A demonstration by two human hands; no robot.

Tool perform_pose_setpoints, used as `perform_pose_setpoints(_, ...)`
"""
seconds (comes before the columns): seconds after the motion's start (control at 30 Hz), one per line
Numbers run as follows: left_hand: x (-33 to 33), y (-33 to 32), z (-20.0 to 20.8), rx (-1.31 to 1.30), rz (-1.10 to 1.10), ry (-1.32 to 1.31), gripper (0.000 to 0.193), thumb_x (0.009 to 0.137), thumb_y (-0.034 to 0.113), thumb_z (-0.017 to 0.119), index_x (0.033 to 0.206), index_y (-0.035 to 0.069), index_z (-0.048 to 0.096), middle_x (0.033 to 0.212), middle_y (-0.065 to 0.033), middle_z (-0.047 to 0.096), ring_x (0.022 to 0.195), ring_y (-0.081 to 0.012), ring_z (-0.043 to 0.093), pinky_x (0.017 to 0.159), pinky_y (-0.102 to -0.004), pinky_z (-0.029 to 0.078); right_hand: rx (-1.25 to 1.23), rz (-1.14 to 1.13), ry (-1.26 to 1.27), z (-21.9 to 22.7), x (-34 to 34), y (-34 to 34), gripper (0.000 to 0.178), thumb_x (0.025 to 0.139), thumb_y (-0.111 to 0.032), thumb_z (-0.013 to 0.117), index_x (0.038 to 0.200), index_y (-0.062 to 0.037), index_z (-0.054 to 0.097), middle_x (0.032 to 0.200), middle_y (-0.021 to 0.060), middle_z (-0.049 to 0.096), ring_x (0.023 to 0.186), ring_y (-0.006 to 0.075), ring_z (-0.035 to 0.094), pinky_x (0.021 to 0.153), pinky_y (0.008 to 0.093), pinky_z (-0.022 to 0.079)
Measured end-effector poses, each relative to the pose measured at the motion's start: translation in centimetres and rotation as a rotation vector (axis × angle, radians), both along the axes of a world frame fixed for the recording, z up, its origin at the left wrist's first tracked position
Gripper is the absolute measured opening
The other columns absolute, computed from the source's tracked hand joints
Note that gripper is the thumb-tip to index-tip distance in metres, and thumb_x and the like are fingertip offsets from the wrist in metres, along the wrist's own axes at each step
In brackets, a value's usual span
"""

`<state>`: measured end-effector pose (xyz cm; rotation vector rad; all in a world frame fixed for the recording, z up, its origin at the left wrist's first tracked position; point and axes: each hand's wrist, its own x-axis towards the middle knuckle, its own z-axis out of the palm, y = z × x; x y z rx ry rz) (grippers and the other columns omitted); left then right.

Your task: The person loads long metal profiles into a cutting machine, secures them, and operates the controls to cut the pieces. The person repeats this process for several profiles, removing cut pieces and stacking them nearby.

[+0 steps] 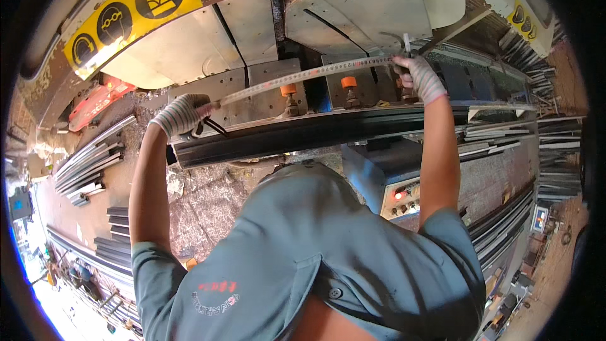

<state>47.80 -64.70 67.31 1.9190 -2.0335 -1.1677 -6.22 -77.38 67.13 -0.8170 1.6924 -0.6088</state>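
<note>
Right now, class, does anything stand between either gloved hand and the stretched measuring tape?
Nothing visible does: the left hand and right hand both grip the measuring tape. Orange caps appear just below it in the picture; whether they touch it is unclear.

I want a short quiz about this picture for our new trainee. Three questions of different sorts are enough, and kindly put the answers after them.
1. What runs between the left hand and the right hand?

2. True or false: only the right hand wears a glove.

3. Choose the colour of the two caps that stand between the hands:
A) green
B) orange
C) blue

Key:
1. A tape measure.
2. False; both hands wear striped gloves.
3. B
</note>
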Motion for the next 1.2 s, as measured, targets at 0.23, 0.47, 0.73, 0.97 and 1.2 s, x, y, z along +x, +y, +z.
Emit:
perform_pose_setpoints(0.23, 0.5, -6.7, -6.1, 0.190, -0.027, 0.001, 0.045, 0.102, 0.044, 0.058, 0.089, 0.001, 0.065, 0.067, -0.0024, 0.055, 0.059, -0.0154, 0.056, 0.055, -0.0341, 0.046, 0.240, 0.337, 0.618, -10.7, -0.1, -8.4, 0.048, 0.097, -0.045, 0.065, 0.129, -0.0098, 0.057, 0.091, 0.0065, 0.068, 0.070, 0.0224, 0.063, 0.064, 0.0427, 0.052)
perform_pose_setpoints(0.47, 0.1, -10.6, -10.3, 0.201, -0.107, -0.136, 0.051, 0.097, 0.048, 0.059, 0.119, 0.003, 0.070, 0.098, -0.0161, 0.072, 0.090, -0.0270, 0.063, 0.087, -0.0395, 0.049, 0.085, 1.266, 1.483, -17.8, -0.3, -10.6, 0.043, 0.100, -0.024, 0.057, 0.142, -0.0125, 0.052, 0.127, 0.0107, 0.065, 0.105, 0.0286, 0.067, 0.082, 0.0440, 0.055)
perform_pose_setpoints(0.73, 1.1, -14.4, -16.4, 0.104, -0.343, -0.241, 0.052, 0.102, 0.049, 0.055, 0.116, 0.001, 0.068, 0.090, -0.0162, 0.071, 0.082, -0.0253, 0.061, 0.081, -0.0408, 0.050, -0.473, 1.566, 1.859, -18.5, -3.2, -10.1, 0.030, 0.101, -0.008, 0.048, 0.130, -0.0100, 0.059, 0.109, 0.0090, 0.073, 0.096, 0.0275, 0.071, 0.070, 0.0448, 0.054)
perform_pose_setpoints(0.97, 1.2, -12.5, -14.6, -0.002, -0.293, -0.487, 0.060, 0.103, 0.055, 0.045, 0.119, 0.001, 0.067, 0.106, -0.0271, 0.070, 0.101, -0.0430, 0.067, 0.091, -0.0473, 0.051, -0.221, 0.434, 0.892, -12.7, -2.9, -7.2, 0.055, 0.102, -0.011, 0.047, 0.152, 0.0017, 0.031, 0.152, 0.0246, 0.044, 0.117, 0.0336, 0.064, 0.093, 0.0483, 0.052)
perform_pose_setpoints(1.2, -1.2, -11.8, -13.0, 0.020, -0.099, -0.525, 0.066, 0.100, 0.061, 0.044, 0.118, 0.003, 0.070, 0.110, -0.0248, 0.071, 0.104, -0.0397, 0.068, 0.093, -0.0472, 0.052, -0.616, 0.361, 0.314, -17.2, 1.8, -3.8, 0.043, 0.103, -0.033, 0.053, 0.137, -0.0071, 0.051, 0.133, 0.0132, 0.062, 0.115, 0.0278, 0.064, 0.098, 0.0383, 0.052)
